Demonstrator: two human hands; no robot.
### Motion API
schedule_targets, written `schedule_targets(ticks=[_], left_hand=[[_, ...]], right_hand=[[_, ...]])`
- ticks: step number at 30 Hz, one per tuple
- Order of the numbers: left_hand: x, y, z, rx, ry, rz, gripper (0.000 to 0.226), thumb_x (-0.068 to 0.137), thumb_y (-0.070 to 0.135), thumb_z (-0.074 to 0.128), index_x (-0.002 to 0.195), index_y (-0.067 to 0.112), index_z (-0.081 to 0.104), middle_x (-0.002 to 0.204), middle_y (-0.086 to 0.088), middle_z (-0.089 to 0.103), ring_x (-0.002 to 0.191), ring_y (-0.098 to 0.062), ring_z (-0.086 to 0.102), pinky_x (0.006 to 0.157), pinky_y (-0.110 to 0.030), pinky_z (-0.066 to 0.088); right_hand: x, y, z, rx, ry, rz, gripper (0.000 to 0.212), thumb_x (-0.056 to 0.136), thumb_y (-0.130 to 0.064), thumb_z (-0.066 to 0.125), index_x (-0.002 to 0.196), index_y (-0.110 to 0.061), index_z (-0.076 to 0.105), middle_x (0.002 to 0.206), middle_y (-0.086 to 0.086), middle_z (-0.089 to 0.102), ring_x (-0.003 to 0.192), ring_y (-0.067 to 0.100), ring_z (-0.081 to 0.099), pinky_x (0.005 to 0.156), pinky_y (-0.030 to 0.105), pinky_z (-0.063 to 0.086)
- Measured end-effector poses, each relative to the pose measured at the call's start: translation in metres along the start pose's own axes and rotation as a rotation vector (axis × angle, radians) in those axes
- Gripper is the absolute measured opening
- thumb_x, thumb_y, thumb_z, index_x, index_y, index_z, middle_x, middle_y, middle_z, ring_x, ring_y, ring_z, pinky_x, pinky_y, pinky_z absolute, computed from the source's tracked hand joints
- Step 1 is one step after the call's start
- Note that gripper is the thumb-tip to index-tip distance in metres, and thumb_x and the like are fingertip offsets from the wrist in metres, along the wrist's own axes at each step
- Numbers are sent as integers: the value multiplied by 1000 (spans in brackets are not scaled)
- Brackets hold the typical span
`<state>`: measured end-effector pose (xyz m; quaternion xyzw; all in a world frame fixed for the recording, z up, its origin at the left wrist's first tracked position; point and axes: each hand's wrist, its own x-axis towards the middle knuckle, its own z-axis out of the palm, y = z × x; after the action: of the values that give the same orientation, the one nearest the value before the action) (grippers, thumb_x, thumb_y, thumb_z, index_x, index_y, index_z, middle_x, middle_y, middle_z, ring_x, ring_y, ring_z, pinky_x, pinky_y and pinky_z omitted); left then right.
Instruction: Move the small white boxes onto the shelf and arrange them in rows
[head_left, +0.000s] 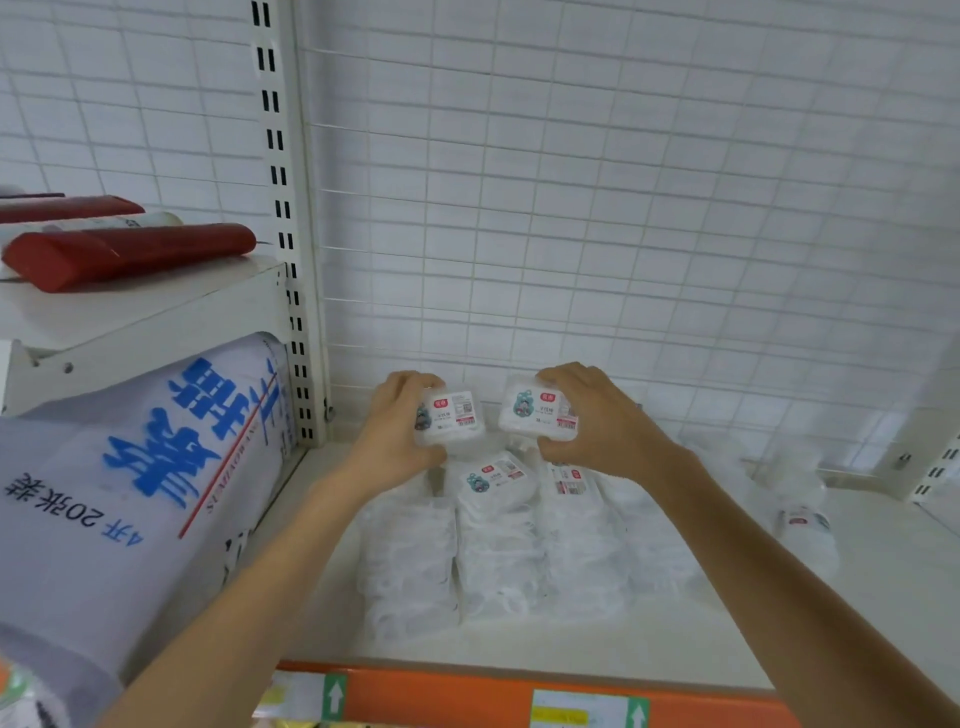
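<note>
My left hand (395, 426) grips a small white box (454, 418) with a red label, held near the back of the white shelf (857, 587). My right hand (597, 421) grips a second small white box (535, 413) just to its right. Both boxes are above the far ends of several rows of like white boxes (498, 551) that run front to back on the shelf. A box with a cartoon label (491, 480) tops the middle row, and another labelled box (569, 480) lies to its right.
A loose white box (805, 525) lies at the right of the shelf. A big white roll with blue writing (140, 483) fills the left bay. Red packages (130, 254) lie on the upper left shelf. An orange price strip (467, 696) edges the shelf front. Wire grid backs it.
</note>
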<state>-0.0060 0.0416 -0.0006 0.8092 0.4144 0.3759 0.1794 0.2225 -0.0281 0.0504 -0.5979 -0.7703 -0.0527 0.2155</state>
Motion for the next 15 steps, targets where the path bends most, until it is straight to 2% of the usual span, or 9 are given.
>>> schedule_targets(ticks=[3,10,12,15], left_hand=[[-1,6,-2,3,-17,56,71,66,9,77,129,16,43,117,6,30,117,-15,31,94,-20,29],[5,33,17,-88,-118,172,72,68,9,78,131,12,43,120,5,38,116,-11,37,96,-20,32],[7,53,35,-126,-153,236,69,67,9,79,128,13,46,119,4,38,113,-9,38,90,-16,38],[8,89,70,-183,-216,331,70,65,8,81,127,13,48,118,1,36,113,-11,36,94,-1,25]], right_hand=[[-20,14,-13,46,54,27,71,69,-32,75,131,-17,43,115,-10,37,105,10,45,82,22,44],[-114,72,-55,25,200,310,67,69,-22,79,129,-16,49,110,-9,46,98,10,49,81,19,39],[-146,84,-63,15,215,357,65,68,-20,80,126,-15,51,110,-7,46,97,11,49,83,22,41],[-196,103,-73,-39,216,422,65,65,-24,82,122,-12,55,111,1,49,95,13,49,82,17,40]])
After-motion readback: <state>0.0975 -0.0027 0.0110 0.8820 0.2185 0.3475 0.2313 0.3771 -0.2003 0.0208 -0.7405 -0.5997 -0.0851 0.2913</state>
